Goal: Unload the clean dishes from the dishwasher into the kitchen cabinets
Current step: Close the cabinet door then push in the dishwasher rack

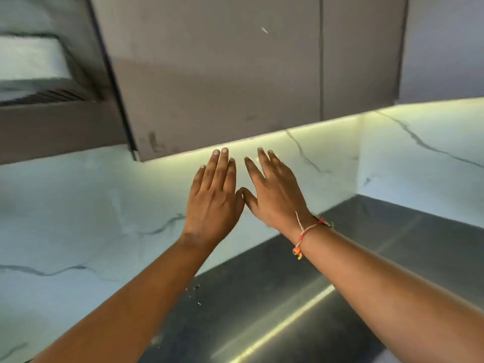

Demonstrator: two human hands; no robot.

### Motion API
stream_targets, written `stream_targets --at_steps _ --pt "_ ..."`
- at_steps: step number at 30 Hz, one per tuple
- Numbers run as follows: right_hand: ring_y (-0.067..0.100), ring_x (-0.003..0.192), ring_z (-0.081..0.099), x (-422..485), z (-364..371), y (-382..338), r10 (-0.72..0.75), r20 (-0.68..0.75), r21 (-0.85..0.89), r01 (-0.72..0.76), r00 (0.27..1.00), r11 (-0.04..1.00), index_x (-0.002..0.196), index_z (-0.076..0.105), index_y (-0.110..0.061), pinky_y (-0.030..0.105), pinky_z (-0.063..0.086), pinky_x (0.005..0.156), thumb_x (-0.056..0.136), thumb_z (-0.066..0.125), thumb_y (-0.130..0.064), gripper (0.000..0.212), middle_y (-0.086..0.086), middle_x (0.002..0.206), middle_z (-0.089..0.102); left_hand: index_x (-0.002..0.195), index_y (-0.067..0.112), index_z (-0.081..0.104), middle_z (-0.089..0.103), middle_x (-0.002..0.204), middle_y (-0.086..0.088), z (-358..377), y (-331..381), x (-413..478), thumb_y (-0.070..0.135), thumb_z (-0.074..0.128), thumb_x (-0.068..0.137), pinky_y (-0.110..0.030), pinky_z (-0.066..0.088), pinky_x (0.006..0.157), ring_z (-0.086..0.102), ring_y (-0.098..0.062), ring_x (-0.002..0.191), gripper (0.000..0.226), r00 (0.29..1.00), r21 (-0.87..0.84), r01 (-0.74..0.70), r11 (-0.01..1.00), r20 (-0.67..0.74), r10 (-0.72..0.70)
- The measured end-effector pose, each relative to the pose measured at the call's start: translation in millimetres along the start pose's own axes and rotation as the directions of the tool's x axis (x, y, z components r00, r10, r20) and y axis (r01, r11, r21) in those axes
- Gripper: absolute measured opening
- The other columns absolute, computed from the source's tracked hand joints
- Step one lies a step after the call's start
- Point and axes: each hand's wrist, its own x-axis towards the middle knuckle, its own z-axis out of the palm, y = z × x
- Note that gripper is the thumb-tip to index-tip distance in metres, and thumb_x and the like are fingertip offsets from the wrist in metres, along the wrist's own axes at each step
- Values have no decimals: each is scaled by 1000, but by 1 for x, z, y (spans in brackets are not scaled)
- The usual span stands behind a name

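Reaching up side by side, both hands, left hand (213, 203) and right hand (275, 197), spread empty just below the closed cabinet doors (222, 74).

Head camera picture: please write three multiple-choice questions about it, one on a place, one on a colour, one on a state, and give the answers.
1. Where is the red-and-orange thread bracelet?
A. right wrist
B. left wrist
C. on the counter

2. What colour are the flat upper cabinet doors?
A. bright red
B. grey-brown
C. green

3. What do the left hand and right hand hold?
A. a plate
B. a cup
C. nothing

Answers: 1 A, the thread circles the right wrist. 2 B, the doors look dull grey-brown. 3 C, both hands are open with fingers spread.
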Motion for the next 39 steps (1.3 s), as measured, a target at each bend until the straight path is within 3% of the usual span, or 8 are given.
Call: stream_targets --at_steps 5,12,19,24,29,34,36,39 --pt "37 149 21 -129 -10 84 266 188 -190 -231 945 954 152 34 -21 54 27 116 97 35 -56 65 18 161 23 153 6 28 15 163 -12 35 104 -33 48 41 99 -47 19 119 12 -27 151 69 986 -234 -66 970 136 100" --pt "37 151 11 -372 -104 155 671 371 -431 -521 642 737 155 27 -26 56 19 120 96 20 -68 73 17 164 15 150 7 34 26 159 -14 12 310 -133 55 38 97 -45 27 115 23 -28 148 72 875 -573 -196 796 264 405" --pt "38 150 16 -617 -232 129 909 319 -603 -682 269 413 154 30 -27 57 20 118 92 16 -75 79 17 163 19 156 12 15 6 164 -9 -106 494 -286 61 27 99 -46 21 121 5 -26 152 76 602 -819 -172 547 352 717" --pt "38 149 17 -761 -312 77 959 283 -658 -725 13 204 153 31 -26 58 22 116 83 4 -75 90 20 162 19 156 10 16 12 164 -12 -194 568 -381 59 33 98 -39 16 121 11 -27 151 77 401 -915 -137 378 298 866" --pt "33 152 9 -872 -364 12 951 171 -601 -792 -256 -105 157 19 -28 53 17 119 95 26 -69 75 16 165 8 155 6 14 11 163 -15 -265 609 -442 55 38 99 -37 10 120 10 -28 151 78 118 -958 75 275 283 952" --pt "34 150 18 -926 -375 -20 873 136 -443 -817 -468 -369 157 19 -24 49 23 119 97 29 -66 75 19 163 15 147 3 32 41 149 -17 -296 632 -463 68 39 93 -38 31 114 39 -31 137 85 -121 -890 298 345 323 939" --pt "36 148 23 -936 -374 -17 830 139 -294 -823 -540 -486 157 21 -18 47 25 118 97 31 -65 77 22 161 20 143 6 37 52 133 -11 -298 644 -468 71 37 90 -35 48 97 54 -25 119 84 -180 -829 384 407 365 913" --pt "34 147 27 -942 -371 2 765 164 -77 -781 -623 -620 156 21 -13 43 25 118 98 33 -62 77 17 161 25 141 6 36 50 125 -7 -295 675 -473 56 35 99 -28 43 83 50 -16 103 65 -278 -716 465 522 441 853"
